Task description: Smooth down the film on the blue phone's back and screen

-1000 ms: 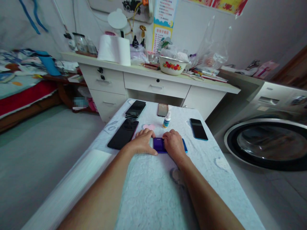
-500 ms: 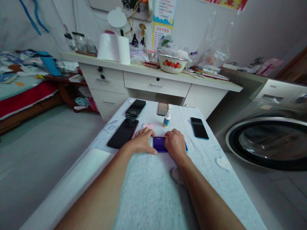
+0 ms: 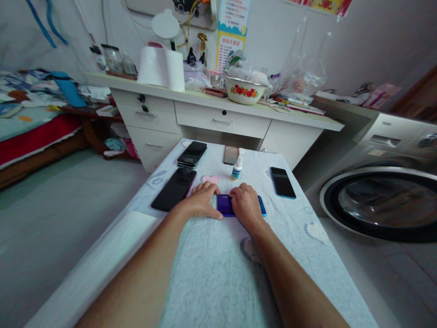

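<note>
A purple-blue smartphone [image 3: 224,206] lies face down and crosswise on the cloth-covered table, its back showing. My left hand [image 3: 204,200] braces its left end, thumb at the near corner and fingers at the far edge. Across the middle of the phone's back rests my right hand [image 3: 246,203], its fingers curled and pressed down. Whatever small thing is under those fingers is hidden. Just beyond the phone stands a small white spray bottle [image 3: 236,169] with a blue and yellow label.
A large black tablet [image 3: 174,189] lies left of my left hand, with a stack of phones [image 3: 192,154] behind it. Another phone [image 3: 283,182] lies at the right, and one [image 3: 231,155] at the far edge. A white desk [image 3: 218,119] and a washing machine [image 3: 382,182] stand beyond.
My right hand has slid slightly left along the phone's back, baring more of its blue right end. The left hand keeps its place on the phone.
</note>
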`<state>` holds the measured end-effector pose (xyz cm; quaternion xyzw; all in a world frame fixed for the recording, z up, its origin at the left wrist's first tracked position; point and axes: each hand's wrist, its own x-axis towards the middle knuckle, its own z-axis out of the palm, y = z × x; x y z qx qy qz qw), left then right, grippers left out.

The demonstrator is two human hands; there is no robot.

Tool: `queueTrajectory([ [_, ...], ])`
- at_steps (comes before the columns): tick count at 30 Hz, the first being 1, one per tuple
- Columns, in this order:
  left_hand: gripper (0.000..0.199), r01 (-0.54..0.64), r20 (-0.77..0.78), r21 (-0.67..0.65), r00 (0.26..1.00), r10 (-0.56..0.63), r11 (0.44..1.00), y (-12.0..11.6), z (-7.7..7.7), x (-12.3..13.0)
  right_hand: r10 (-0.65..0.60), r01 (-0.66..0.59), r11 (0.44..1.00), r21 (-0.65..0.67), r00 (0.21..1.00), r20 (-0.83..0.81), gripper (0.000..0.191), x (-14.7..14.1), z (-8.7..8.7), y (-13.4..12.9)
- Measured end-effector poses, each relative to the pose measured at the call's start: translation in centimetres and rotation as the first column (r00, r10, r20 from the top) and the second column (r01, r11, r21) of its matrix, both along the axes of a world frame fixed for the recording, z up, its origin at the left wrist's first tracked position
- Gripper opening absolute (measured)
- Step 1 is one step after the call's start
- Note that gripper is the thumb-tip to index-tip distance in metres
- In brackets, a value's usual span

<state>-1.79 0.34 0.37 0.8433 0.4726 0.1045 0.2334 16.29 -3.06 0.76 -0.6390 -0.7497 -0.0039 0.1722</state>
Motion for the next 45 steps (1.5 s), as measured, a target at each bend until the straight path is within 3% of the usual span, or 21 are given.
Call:
queueTrajectory([
  [10, 0.066, -0.013, -0.038, -0.015, 0.999, 0.012, 1.0, -0.1, 0.3, 0.2, 0.197, -0.199, 0.979, -0.04, 0.98, -0.042, 0.023, -1.3, 0.3, -0.4],
  [15, 0.065, -0.022, -0.047, -0.018, 0.999, 0.021, 1.0, -0.1, 0.4, 0.3, 0.227, -0.229, 0.973, -0.038, 0.973, -0.051, 0.021, -1.8, 0.5, -0.4],
  [41, 0.067, -0.012, -0.016, -0.016, 1.0, 0.012, 1.0, 0.1, -0.2, 0.0, -0.105, 0.108, 0.994, -0.036, 0.993, 0.058, 0.023, 0.9, 0.8, 0.3],
  [45, 0.067, -0.012, -0.017, -0.015, 1.0, 0.011, 1.0, 0.1, -0.3, 0.0, -0.11, 0.113, 0.993, -0.036, 0.992, 0.068, 0.024, 0.8, 0.6, 0.3],
])
